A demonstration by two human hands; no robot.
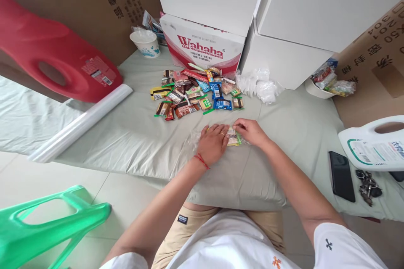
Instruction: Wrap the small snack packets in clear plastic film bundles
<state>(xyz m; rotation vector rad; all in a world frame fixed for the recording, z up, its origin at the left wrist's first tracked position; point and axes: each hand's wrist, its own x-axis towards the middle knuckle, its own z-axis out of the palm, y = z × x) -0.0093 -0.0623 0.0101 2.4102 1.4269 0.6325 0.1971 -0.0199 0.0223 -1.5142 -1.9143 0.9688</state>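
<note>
A yellow and green snack packet [232,136] lies in a clear plastic bag [194,138] near the front edge of the cloth-covered surface. My left hand [213,142] rests flat over the bag and the packet's left part, fingers stretched out and palm down, hiding much of both. At the packet's right end, my right hand [251,132] is closed in a pinch on the bag's edge; its fingertips are partly hidden. Beyond both hands spreads a pile of wrapped snacks [189,97], with crumpled clear plastic bags [261,85] to its right.
Behind the pile stands a Wahaha water carton [202,46], beside a paper cup [145,44]. A plastic film roll [82,124] and red jug [53,50] lie left. On the right are a phone [341,175], keys [368,187], a white jug [374,145] and a snack bowl [319,90].
</note>
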